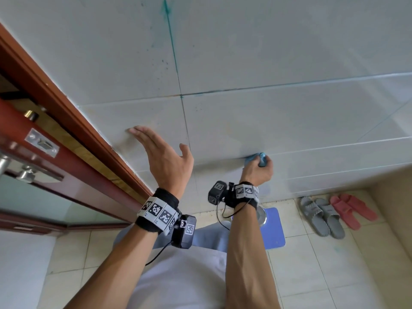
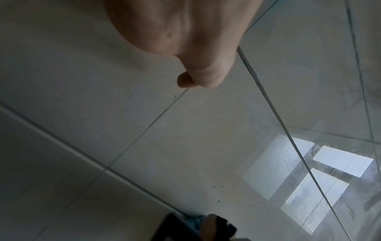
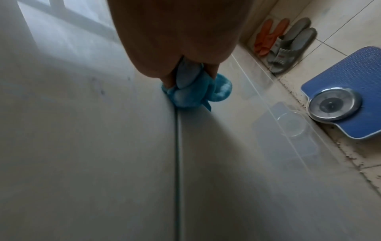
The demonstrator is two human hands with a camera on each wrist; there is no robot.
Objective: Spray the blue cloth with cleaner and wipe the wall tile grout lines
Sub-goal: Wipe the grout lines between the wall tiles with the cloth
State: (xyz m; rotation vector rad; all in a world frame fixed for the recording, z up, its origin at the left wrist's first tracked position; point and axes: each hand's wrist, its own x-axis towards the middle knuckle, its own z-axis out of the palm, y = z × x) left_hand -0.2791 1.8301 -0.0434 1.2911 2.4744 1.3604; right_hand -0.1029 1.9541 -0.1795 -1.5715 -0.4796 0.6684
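My right hand grips a bunched blue cloth and presses it against a horizontal grout line low on the pale tiled wall. In the right wrist view the blue cloth sits squeezed in my fingers right on the grout line. My left hand lies flat on the wall tile with straight fingers, to the left of a vertical grout line stained blue-green higher up. The left wrist view shows only my palm and thumb over the tiles. No spray bottle is in view.
A red-brown door frame and open door with a metal latch stand at the left. On the floor lie a blue bathroom scale, grey slippers and red slippers near the wall.
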